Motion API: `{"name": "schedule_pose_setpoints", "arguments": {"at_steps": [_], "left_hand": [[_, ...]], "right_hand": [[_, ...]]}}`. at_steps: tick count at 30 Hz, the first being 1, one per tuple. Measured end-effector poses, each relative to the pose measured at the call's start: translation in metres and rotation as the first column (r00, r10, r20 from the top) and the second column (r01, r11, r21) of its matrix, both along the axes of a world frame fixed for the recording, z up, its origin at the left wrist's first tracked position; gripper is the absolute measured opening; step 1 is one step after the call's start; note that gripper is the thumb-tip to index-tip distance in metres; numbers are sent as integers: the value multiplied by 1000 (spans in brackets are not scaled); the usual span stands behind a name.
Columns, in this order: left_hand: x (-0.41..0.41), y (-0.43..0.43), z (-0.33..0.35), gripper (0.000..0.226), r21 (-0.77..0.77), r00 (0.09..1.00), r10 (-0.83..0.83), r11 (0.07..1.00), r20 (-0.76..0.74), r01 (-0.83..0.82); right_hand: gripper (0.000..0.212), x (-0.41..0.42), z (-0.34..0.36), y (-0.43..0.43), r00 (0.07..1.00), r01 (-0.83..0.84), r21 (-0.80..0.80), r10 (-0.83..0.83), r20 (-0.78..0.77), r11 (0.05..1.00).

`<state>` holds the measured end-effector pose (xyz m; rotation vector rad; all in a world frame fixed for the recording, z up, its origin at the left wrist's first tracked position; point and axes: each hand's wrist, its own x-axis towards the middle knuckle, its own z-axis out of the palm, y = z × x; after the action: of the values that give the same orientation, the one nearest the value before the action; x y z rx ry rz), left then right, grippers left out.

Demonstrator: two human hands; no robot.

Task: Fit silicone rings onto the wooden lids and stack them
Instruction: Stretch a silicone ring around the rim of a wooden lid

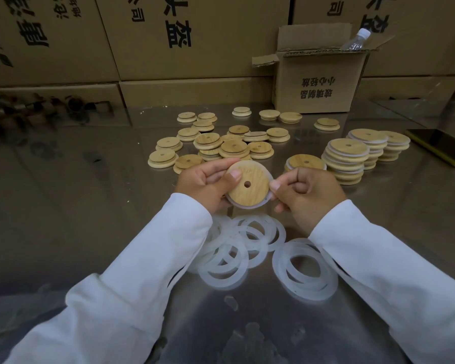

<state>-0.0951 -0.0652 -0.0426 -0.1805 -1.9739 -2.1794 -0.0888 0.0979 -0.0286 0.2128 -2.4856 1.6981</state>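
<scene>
At the centre of the frame, the left hand grips a wooden lid by its left edge, thumb on the face and fingers curled behind. The right hand pinches the lid's right edge, where a translucent silicone ring shows around the lower rim. Whether the ring is seated all the way round the hidden back, I cannot tell.

Below centre, between the 2 sleeves, loose rings overlap on the steel table. Above the hands lie bare lids; right of centre stand the finished stacks, near a phone at the right edge.

Likely trouble: stretching the ring from 1 side could make it spring off the opposite rim. A twisted ring would sit proud and tilt the stack. A dragging sleeve could sweep loose rings away.
</scene>
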Motion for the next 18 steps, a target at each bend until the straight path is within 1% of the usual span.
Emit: {"name": "schedule_pose_setpoints", "arguments": {"at_steps": [3, 8, 12, 15, 18], "left_hand": [[-2, -2, -1, 18, 51, 998, -14, 999, 69, 11], [-4, -3, -2, 22, 127, 994, -16, 992, 106, 2], [-3, -2, -1, 19, 127, 995, -25, 992, 97, 13], [-2, -2, -1, 18, 118, 996, -28, 993, 89, 17], [-2, -2, -1, 18, 96, 997, -35, 995, 73, 28]], "right_hand": [[14, -2, -1, 2, 998, -45, -34, 46, 44, 998], [14, -8, -3, 2, 995, 35, -108, -25, 92, 994], [14, -6, -2, 2, 998, -20, -146, 28, 54, 989], [15, -4, -2, 2, 997, -64, -121, 70, 43, 991], [21, -5, -3, 3, 998, -56, -102, 60, 37, 993]]}}
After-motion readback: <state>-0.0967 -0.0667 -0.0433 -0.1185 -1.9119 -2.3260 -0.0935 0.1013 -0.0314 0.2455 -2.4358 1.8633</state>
